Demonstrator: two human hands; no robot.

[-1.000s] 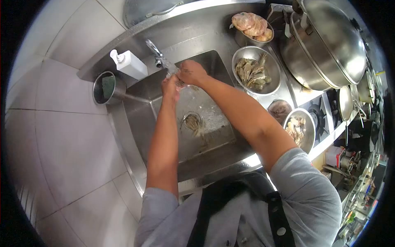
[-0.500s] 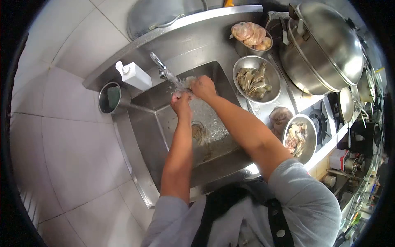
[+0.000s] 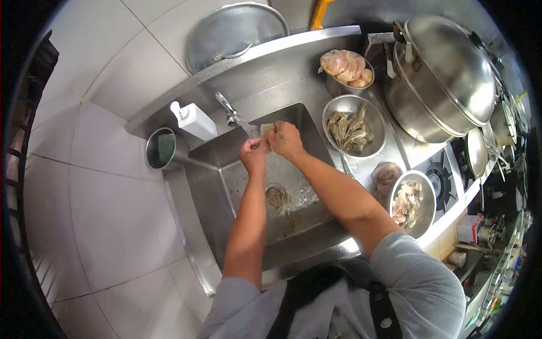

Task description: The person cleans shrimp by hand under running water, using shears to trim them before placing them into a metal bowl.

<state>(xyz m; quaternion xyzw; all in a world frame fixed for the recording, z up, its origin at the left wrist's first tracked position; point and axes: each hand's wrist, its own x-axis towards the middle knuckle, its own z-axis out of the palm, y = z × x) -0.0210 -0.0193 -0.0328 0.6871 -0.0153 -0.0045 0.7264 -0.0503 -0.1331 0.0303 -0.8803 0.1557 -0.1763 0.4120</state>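
Under the running faucet, my hands meet over the steel sink. My right hand is closed, pinching a pale, wet piece that looks like a shrimp, mostly hidden by the fingers. My left hand has its fingertips pressed on the same piece from the other side. Water runs over and past the fingers. Below them, pale scraps lie around the drain. Right of the sink, a steel bowl holds several grey, raw shrimp.
Another bowl holds pinkish-white pieces, beside a brown bag. A pot with bagged pink food stands behind. A large lidded steamer rises at right, near a gas burner. A white pump bottle and steel cup sit left.
My view has shifted, so the scene sits slightly lower in it. Both hands stay together at the water stream, with the pale piece still between them.
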